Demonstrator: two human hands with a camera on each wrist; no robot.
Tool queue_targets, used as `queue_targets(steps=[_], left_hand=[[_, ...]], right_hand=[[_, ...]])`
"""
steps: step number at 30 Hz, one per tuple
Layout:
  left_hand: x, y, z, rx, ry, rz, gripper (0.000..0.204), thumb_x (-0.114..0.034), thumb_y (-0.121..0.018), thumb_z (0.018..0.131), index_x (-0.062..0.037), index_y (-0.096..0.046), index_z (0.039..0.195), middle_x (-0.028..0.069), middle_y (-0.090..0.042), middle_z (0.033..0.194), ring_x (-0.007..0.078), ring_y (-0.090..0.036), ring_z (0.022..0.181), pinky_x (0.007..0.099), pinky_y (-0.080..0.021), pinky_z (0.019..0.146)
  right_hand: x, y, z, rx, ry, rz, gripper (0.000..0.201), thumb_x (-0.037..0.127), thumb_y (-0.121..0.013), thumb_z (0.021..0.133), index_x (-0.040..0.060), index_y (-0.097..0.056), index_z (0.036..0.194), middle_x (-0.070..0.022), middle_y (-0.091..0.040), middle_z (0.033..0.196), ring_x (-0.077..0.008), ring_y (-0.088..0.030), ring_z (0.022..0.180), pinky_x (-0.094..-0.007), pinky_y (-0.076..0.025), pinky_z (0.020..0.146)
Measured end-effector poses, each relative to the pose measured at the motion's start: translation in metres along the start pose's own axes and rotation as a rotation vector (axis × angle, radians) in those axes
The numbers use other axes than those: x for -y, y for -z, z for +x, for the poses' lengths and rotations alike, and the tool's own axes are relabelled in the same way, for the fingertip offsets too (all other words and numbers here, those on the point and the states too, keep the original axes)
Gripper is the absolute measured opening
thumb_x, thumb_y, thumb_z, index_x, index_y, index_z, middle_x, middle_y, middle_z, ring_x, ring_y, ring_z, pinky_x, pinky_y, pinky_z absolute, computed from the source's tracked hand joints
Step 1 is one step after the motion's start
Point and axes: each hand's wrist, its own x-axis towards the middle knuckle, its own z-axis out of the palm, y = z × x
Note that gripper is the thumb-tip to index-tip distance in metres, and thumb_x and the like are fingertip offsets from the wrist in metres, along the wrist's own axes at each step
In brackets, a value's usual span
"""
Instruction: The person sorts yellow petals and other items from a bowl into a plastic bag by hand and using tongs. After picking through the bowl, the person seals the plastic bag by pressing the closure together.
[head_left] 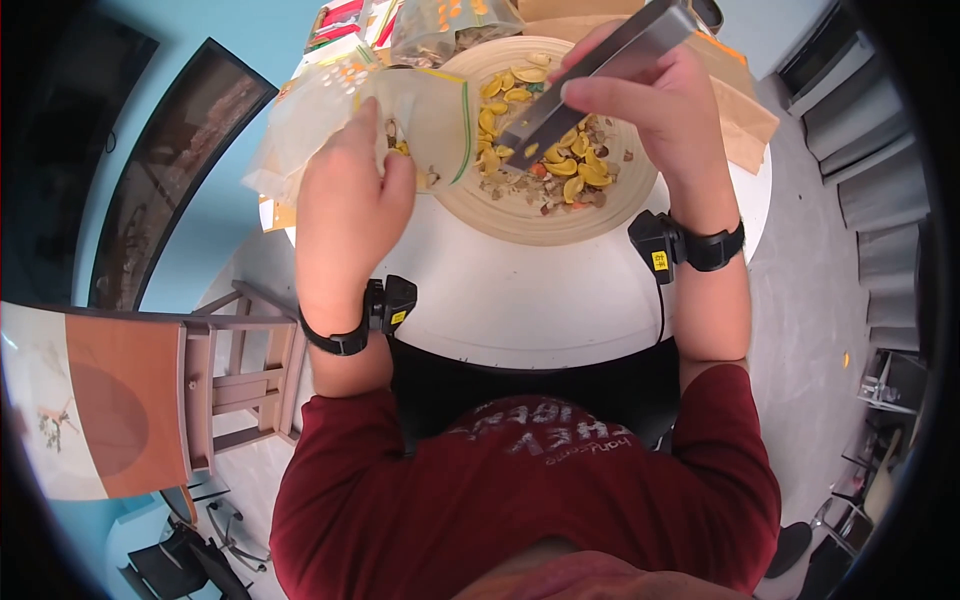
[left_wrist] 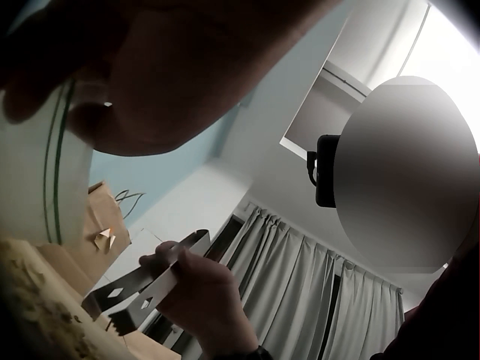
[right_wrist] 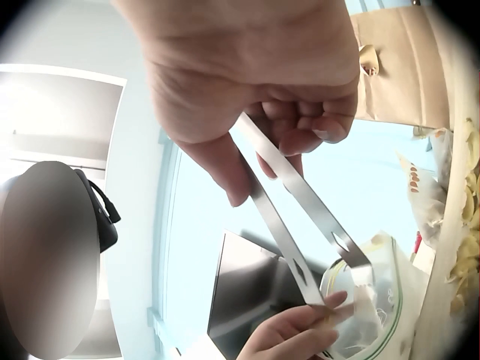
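Observation:
My left hand (head_left: pixel 350 200) pinches the rim of a clear zip bag (head_left: pixel 435 110) with a green seal line, its mouth facing the plate. Some small pieces lie inside the bag. Metal tongs (head_left: pixel 600 85) are gripped between the thumb and fingers of my right hand (head_left: pixel 660 105). Their two arms stand apart in the right wrist view, tips close to the bag. Below the tongs sits a round wooden plate (head_left: pixel 465 215), heaped with curved yellow pieces (head_left: pixel 595 178) and brownish mixed bits. In the head view, the tong tips overlap the yellow pieces.
Another clear bag (head_left: pixel 440 30) with orange marks stands behind the plate. A brown paper bag (head_left: pixel 745 130) lies to the right on the white round table (head_left: pixel 510 300). A wooden chair-like frame (head_left: pixel 245 385) is left of the table; grey curtains (head_left: pixel 885 230) hang at the right.

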Motion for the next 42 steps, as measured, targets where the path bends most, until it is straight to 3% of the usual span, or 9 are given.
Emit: queue_targets(steps=[10, 13, 16, 20, 24, 30, 33, 36, 42], left_hand=[[0.006, 0.001, 0.000, -0.020, 0.048, -0.086, 0.051, -0.009, -0.060, 0.087, 0.0157, -0.061, 0.132, 0.0300, -0.067, 0.082, 0.0408, -0.068, 0.071, 0.0469, -0.055, 0.072], [0.013, 0.000, 0.001, -0.009, 0.018, -0.002, 0.057, -0.011, -0.058, 0.090, 0.0058, -0.058, 0.144, 0.0154, -0.064, 0.062, 0.0183, -0.068, 0.052, 0.0332, -0.053, 0.059], [0.005, 0.003, 0.001, 0.004, 0.053, -0.060, 0.051, -0.009, -0.060, 0.087, 0.0148, -0.062, 0.131, 0.0300, -0.068, 0.083, 0.0407, -0.069, 0.072, 0.0461, -0.055, 0.072], [0.002, 0.002, -0.001, 0.009, 0.005, -0.074, 0.050, -0.009, -0.061, 0.087, 0.0137, -0.063, 0.131, 0.0292, -0.069, 0.088, 0.0424, -0.069, 0.077, 0.0471, -0.055, 0.075], [0.000, -0.001, -0.002, 0.048, -0.072, -0.051, 0.049, -0.009, -0.061, 0.087, 0.0130, -0.063, 0.132, 0.0290, -0.070, 0.095, 0.0436, -0.069, 0.082, 0.0480, -0.055, 0.079], [-0.002, -0.002, 0.000, 0.061, -0.049, -0.032, 0.049, -0.010, -0.062, 0.088, 0.0127, -0.063, 0.132, 0.0297, -0.070, 0.097, 0.0425, -0.071, 0.084, 0.0473, -0.056, 0.080], [0.003, 0.000, 0.000, 0.026, -0.009, -0.068, 0.050, -0.010, -0.063, 0.088, 0.0129, -0.063, 0.132, 0.0302, -0.071, 0.094, 0.0414, -0.071, 0.080, 0.0463, -0.056, 0.077], [0.007, 0.001, 0.002, -0.001, 0.039, -0.091, 0.050, -0.011, -0.063, 0.088, 0.0131, -0.062, 0.132, 0.0307, -0.070, 0.091, 0.0403, -0.071, 0.075, 0.0455, -0.056, 0.075], [0.014, 0.003, 0.003, -0.034, 0.073, -0.097, 0.050, -0.012, -0.061, 0.089, 0.0132, -0.063, 0.132, 0.0310, -0.070, 0.088, 0.0395, -0.070, 0.072, 0.0456, -0.056, 0.073]], right_hand=[[-0.030, -0.027, 0.001, 0.141, -0.254, -0.291, 0.021, 0.007, -0.086, 0.082, -0.0003, -0.075, 0.098, -0.0024, -0.075, 0.087, -0.0088, -0.069, 0.080, -0.0246, -0.054, 0.073], [-0.036, -0.028, 0.000, 0.132, -0.278, -0.282, 0.017, 0.006, -0.085, 0.083, -0.0005, -0.076, 0.096, -0.0025, -0.075, 0.088, -0.0087, -0.069, 0.080, -0.0253, -0.055, 0.074], [-0.021, -0.025, -0.002, 0.109, -0.222, -0.339, 0.014, 0.005, -0.083, 0.084, -0.0010, -0.076, 0.093, -0.0029, -0.076, 0.088, -0.0093, -0.069, 0.082, -0.0260, -0.055, 0.074], [-0.006, -0.005, 0.001, -0.011, -0.032, -0.301, 0.018, 0.013, -0.087, 0.080, 0.0000, -0.075, 0.085, -0.0030, -0.072, 0.077, -0.0085, -0.066, 0.070, -0.0264, -0.051, 0.063], [0.000, 0.003, 0.003, -0.075, 0.065, 0.032, 0.021, 0.003, -0.082, 0.084, 0.0008, -0.074, 0.103, -0.0091, -0.079, 0.101, -0.0142, -0.072, 0.092, -0.0281, -0.055, 0.081], [0.027, 0.005, -0.007, -0.009, 0.026, 0.071, 0.027, 0.003, -0.079, 0.088, -0.0045, -0.071, 0.113, -0.0067, -0.076, 0.097, -0.0150, -0.072, 0.087, -0.0263, -0.056, 0.076], [0.000, 0.037, 0.003, 0.074, 0.076, -0.435, 0.025, 0.006, -0.085, 0.083, 0.0029, -0.075, 0.105, -0.0059, -0.076, 0.095, -0.0112, -0.069, 0.089, -0.0274, -0.053, 0.079], [-0.002, 0.040, 0.005, -0.063, -0.152, -0.638, 0.026, 0.009, -0.088, 0.081, 0.0040, -0.076, 0.104, -0.0038, -0.075, 0.092, -0.0094, -0.067, 0.087, -0.0263, -0.052, 0.077], [-0.014, 0.058, 0.011, -0.117, -0.145, -0.491, 0.026, 0.011, -0.089, 0.079, 0.0030, -0.079, 0.102, -0.0035, -0.075, 0.096, -0.0116, -0.067, 0.087, -0.0284, -0.052, 0.080]])
